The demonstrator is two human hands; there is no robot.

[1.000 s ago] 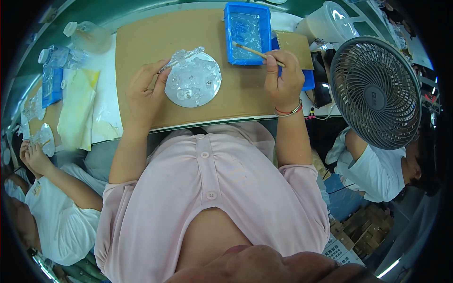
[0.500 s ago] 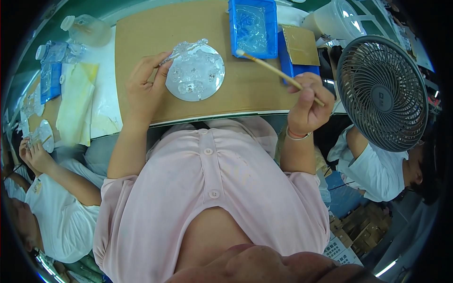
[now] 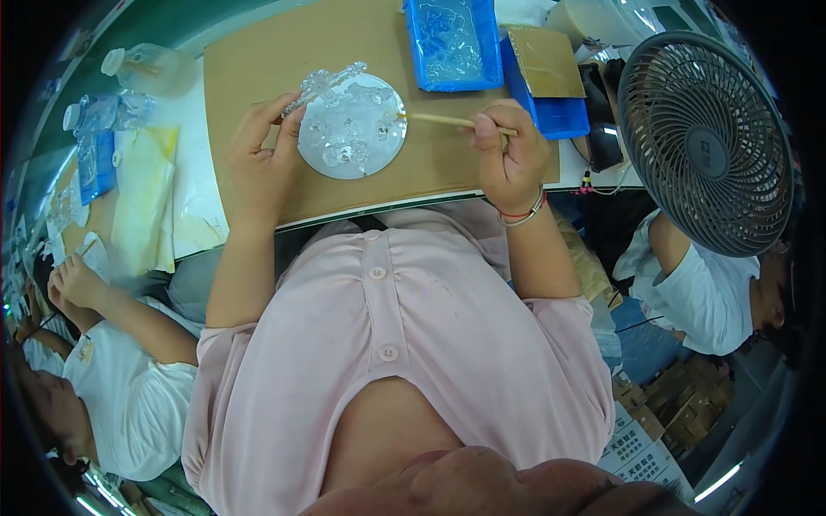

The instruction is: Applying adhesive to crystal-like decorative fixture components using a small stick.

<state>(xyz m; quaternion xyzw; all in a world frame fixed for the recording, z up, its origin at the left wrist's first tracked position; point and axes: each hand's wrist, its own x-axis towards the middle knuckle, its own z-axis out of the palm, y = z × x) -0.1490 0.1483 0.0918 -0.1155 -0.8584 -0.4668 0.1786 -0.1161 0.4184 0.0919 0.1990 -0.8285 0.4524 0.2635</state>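
My left hand (image 3: 265, 142) pinches a clear, sparkling plastic piece (image 3: 320, 86) between thumb and fingers, over the upper left edge of a round white disc (image 3: 372, 148). Several small clear pieces (image 3: 346, 155) lie on that disc. In my right hand (image 3: 514, 153) is a thin wooden stick (image 3: 439, 119), gripped near one end between thumb and fingers. The stick points left, and its far tip meets the disc's right rim in the picture; I cannot tell whether it touches. Cardboard (image 3: 258, 69) lies under the disc.
A blue tray (image 3: 497, 52) of clear pieces stands at the back, beside a blue box with a cardboard piece (image 3: 542, 64). A black fan (image 3: 705, 146) is at right. Bottles (image 3: 151, 70) and a yellowish-white sheet (image 3: 144, 198) lie left. Co-workers sit on both sides.
My right hand has moved left and up, bringing the stick's tip from near the blue tray to the disc's right edge. My left hand keeps its hold on the clear piece.
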